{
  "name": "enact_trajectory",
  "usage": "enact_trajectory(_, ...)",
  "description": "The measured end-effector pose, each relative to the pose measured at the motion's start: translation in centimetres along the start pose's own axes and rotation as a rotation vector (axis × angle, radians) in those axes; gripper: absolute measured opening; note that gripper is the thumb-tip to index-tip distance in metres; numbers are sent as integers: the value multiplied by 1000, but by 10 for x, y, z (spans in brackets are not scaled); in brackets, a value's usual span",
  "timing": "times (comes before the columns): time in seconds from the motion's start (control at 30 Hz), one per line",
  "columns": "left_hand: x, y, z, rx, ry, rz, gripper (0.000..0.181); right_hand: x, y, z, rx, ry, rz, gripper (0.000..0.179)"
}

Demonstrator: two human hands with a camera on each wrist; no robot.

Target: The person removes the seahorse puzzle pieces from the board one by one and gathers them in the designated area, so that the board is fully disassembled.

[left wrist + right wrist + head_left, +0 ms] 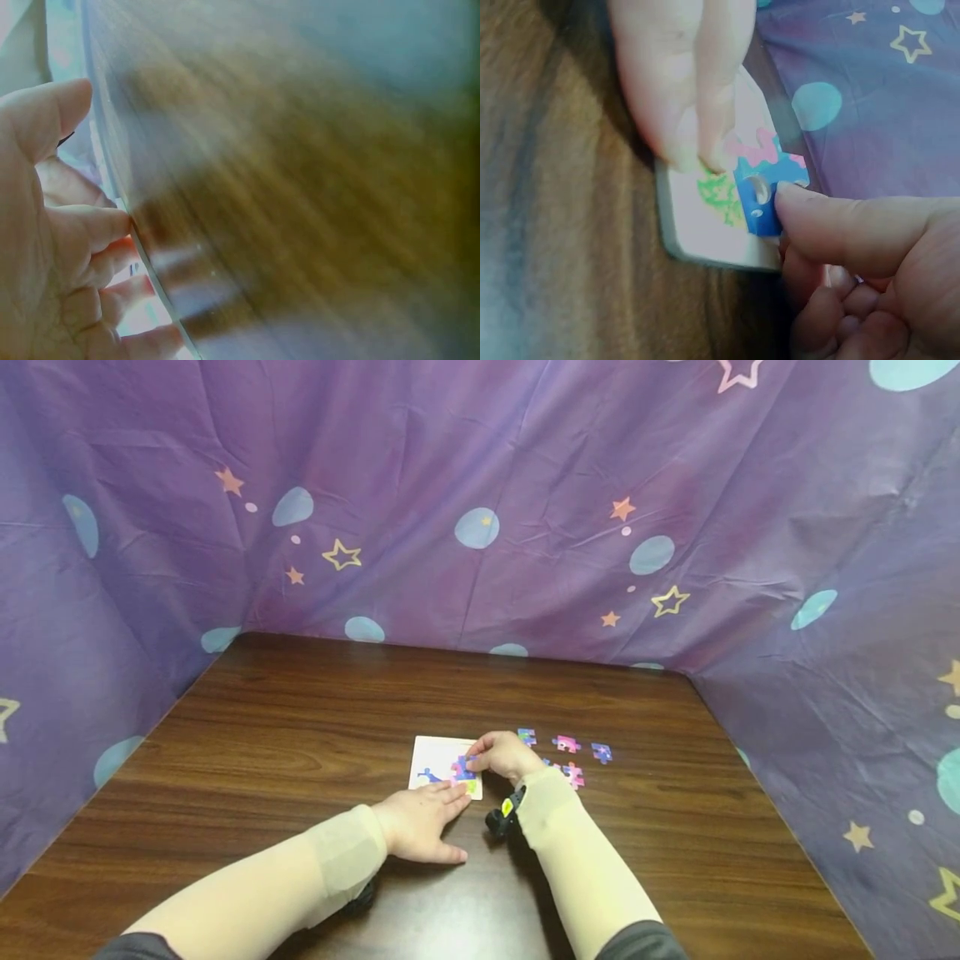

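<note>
A white puzzle board [431,752] with printed colours lies on the table in front of me. My right hand [506,754] pinches a blue jigsaw piece [757,206] between thumb and fingers, over the board's right part. Pink shapes [759,152] show just behind that piece in the right wrist view. My left hand [423,822] lies flat with its fingers straight, and the fingertips rest on the board's near edge, beside a yellow-green patch [721,201]. Seen from the left wrist, those fingers reach over the board's edge and the thumb stands apart.
Right of the board lie several loose jigsaw pieces: a blue-green one [527,737], a pink one [566,744], a blue one [602,752] and another pink one [573,775] partly behind the right wrist. A purple patterned curtain [420,468] borders the brown wooden table [300,710].
</note>
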State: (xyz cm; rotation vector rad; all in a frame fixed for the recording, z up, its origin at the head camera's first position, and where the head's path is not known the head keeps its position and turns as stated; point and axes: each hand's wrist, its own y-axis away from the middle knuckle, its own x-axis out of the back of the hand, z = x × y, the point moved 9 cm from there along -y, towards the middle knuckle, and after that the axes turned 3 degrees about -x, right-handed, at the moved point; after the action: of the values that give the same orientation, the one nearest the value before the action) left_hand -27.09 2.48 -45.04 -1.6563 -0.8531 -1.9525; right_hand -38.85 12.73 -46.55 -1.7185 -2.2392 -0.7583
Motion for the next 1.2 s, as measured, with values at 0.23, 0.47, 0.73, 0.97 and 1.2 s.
enact_trajectory(0.23,1,0,2,-3,1,-5,85,-2,-1,5,-32,-39,-52,15)
enact_trajectory(0.47,2,2,4,-4,6,-8,85,-6,0,17,-113,-257,-88,13)
enact_trajectory(0.73,2,2,2,-4,7,-4,85,-8,3,25,-131,-396,-63,15)
enact_trajectory(0.97,2,2,1,-2,7,3,85,-6,4,22,-67,-350,-40,18)
enact_trajectory(1.2,2,2,1,3,16,3,85,-6,4,22,-75,-349,-43,17)
